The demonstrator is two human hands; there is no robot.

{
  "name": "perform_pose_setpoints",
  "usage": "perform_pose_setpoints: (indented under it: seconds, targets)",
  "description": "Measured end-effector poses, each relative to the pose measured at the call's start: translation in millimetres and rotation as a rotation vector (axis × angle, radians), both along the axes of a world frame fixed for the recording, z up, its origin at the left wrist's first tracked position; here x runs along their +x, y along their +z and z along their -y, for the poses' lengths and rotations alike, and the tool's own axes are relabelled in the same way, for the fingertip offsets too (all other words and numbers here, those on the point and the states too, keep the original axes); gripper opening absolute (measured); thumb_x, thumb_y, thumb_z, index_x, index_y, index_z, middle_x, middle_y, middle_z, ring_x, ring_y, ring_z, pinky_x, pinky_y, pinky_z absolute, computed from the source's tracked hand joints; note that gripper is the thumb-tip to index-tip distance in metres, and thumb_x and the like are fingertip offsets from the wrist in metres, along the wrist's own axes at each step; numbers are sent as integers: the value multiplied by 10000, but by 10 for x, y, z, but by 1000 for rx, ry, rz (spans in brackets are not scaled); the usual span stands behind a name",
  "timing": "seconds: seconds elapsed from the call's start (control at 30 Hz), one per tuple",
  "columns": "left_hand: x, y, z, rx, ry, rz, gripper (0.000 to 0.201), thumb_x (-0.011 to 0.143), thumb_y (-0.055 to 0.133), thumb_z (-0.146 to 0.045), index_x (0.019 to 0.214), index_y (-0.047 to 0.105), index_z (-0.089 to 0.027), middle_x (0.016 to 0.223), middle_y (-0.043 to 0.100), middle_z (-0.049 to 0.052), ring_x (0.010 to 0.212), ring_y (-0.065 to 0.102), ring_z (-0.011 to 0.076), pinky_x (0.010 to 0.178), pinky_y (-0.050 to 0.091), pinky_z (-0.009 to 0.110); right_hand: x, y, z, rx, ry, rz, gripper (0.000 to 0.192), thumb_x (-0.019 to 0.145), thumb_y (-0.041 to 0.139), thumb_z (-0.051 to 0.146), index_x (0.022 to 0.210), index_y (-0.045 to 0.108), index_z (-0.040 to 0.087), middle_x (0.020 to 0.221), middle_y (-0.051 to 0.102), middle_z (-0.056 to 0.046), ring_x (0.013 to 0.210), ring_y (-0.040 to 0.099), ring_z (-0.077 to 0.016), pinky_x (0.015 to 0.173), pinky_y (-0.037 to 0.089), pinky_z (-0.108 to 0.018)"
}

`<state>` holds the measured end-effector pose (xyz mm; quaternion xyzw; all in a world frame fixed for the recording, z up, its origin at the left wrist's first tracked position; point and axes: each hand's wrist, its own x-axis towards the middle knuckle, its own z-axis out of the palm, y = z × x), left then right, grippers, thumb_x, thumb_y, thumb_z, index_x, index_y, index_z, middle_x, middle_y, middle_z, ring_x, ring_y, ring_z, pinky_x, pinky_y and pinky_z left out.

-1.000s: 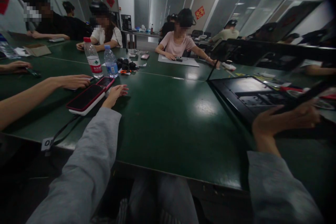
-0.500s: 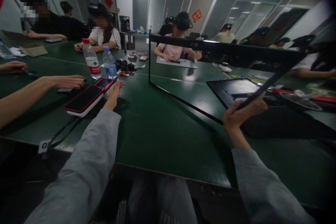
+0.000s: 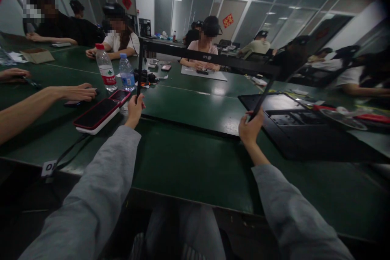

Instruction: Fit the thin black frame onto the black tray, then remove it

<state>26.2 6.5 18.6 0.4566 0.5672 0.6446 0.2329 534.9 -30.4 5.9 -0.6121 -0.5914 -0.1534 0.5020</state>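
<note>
At centre frame, above a dark green table (image 3: 189, 158), a thin black monitor bezel frame (image 3: 213, 57) held upright between two grey-sleeved arms, its lower edge close to the tabletop, whether touching or not unclear. Left hand (image 3: 134, 107) closed around the frame's left upright at centre left; right hand (image 3: 250, 128) closed around the slanting right side at centre right. Just left of the left hand, a red-cased phone (image 3: 99, 113) on a white slab, a smaller phone (image 3: 121, 96) beside it. Behind these, two plastic water bottles (image 3: 105, 67), one red-capped, one blue-capped. At right, a flat black monitor panel (image 3: 292, 122) lying on the table. From the left edge, another person's bare forearm and hand (image 3: 77, 91) resting on the table. Along the far side, several seated people at work.
</note>
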Motion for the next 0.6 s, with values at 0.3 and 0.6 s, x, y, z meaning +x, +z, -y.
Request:
perform_pose_setpoints:
  seconds: [0.3, 0.6]
  targets:
    - [28, -81, 35, -78, 173, -140, 281, 993, 588, -444, 943, 704, -193, 983, 751, 90, 1058, 696, 263, 960, 508, 340, 115, -256, -128, -375, 192, -260, 599, 814, 552, 331, 1379, 523, 132, 914, 708, -101, 859, 669, -289, 962, 535, -528]
    - [134, 6, 118, 60, 184, -192, 377, 1055, 479, -541, 1025, 651, -207, 963, 717, 79, 1035, 686, 246, 908, 510, 330, 91, -219, -79, -255, 160, -260, 545, 929, 489, 366, 1444, 519, 188, 929, 700, -67, 830, 659, -248, 921, 538, -486]
